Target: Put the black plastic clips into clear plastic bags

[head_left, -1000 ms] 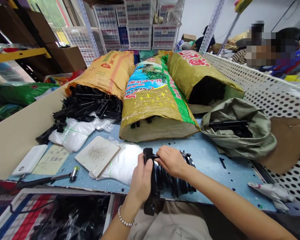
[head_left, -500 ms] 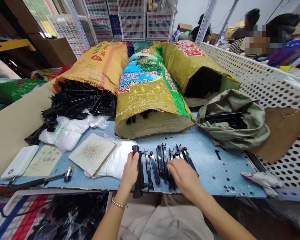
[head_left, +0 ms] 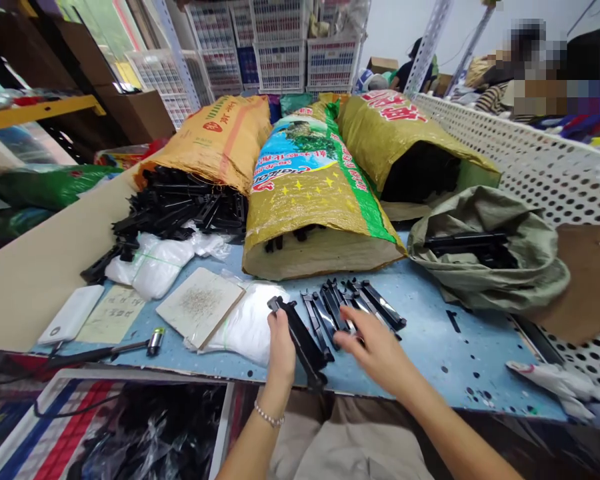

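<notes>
Several long black plastic parts (head_left: 353,305) lie side by side on the blue worktable (head_left: 430,347), near its front edge. My left hand (head_left: 281,343) grips the leftmost black part (head_left: 300,340), which is angled toward me. My right hand (head_left: 373,343) rests flat, fingers spread, on the near ends of the middle parts. A beaded bracelet is on my left wrist.
Three woven sacks (head_left: 310,187) lie behind, the orange one spilling black parts (head_left: 180,210). An olive bag (head_left: 490,257) sits right, white plastic bags (head_left: 155,267), a card with small screws (head_left: 200,305) and a screwdriver (head_left: 100,353) left. A perforated white panel (head_left: 545,173) borders the right; other people sit beyond.
The bundle of black parts I held together in both hands has been spread out flat on the table. My left hand keeps one part; my right hand has opened over the others.
</notes>
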Action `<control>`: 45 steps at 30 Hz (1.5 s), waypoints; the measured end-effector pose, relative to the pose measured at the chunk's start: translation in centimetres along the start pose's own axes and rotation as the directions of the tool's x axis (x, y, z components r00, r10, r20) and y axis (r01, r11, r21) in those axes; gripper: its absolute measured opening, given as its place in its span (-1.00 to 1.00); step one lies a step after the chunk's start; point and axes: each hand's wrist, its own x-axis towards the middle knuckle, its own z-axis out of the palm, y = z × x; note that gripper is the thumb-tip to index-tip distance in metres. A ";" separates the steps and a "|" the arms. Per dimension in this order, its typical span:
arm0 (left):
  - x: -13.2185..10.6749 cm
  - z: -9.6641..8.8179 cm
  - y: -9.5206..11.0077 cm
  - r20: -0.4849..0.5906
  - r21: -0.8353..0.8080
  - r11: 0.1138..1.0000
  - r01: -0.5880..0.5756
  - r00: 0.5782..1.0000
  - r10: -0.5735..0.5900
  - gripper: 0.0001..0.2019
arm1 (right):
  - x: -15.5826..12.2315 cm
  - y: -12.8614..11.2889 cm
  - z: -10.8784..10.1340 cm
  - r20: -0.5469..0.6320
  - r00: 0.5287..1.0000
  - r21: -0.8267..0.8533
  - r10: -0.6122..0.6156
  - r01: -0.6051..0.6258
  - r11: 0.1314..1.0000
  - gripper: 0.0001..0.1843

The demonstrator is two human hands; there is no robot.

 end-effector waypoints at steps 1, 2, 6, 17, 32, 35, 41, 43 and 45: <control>-0.7 -0.3 0.4 -0.007 0.015 1.000 -0.018 1.000 0.018 -0.53 | -0.8 -1.1 1.0 0.108 0.994 0.136 0.017 -0.032 0.990 -0.38; -1.3 -0.7 0.7 0.004 0.036 0.998 -0.046 0.999 0.046 -0.55 | -1.6 -1.9 2.0 0.189 0.981 0.242 0.036 -0.082 0.967 -0.35; -2.0 -3.5 1.2 0.081 0.319 0.898 -0.303 0.953 0.293 -0.56 | -2.8 -2.8 4.6 0.355 0.927 0.599 0.119 -0.324 0.732 -0.58; 3.1 -10.0 0.4 0.146 0.453 0.855 -0.254 0.967 0.210 -0.87 | -1.8 -4.0 5.4 0.372 0.908 0.815 0.195 -0.420 0.400 -0.61; 3.4 -10.0 0.8 0.035 0.215 0.975 -0.048 0.999 0.041 -0.75 | 3.8 -6.7 9.7 0.543 0.838 0.840 0.058 -0.540 -0.061 -0.73; 3.6 -9.8 0.4 0.007 0.191 0.978 -0.089 0.996 0.090 -0.76 | 4.1 -6.6 10.1 0.521 0.851 0.853 0.071 -0.521 -0.020 -0.73; 2.3 -11.7 2.7 -0.034 0.231 0.937 -0.263 0.960 0.278 -0.91 | 4.5 -5.3 11.2 0.502 0.844 0.855 0.189 -0.517 0.039 -0.73; 1.7 -12.6 3.5 0.065 0.435 0.814 -0.385 0.915 0.398 -0.90 | 4.5 -5.1 11.0 0.494 0.847 0.860 0.198 -0.510 0.035 -0.74; 1.5 -13.1 3.8 0.230 0.648 0.591 -0.481 0.863 0.451 -0.77 | 4.0 -5.1 10.4 0.475 0.860 0.872 0.188 -0.489 0.030 -0.74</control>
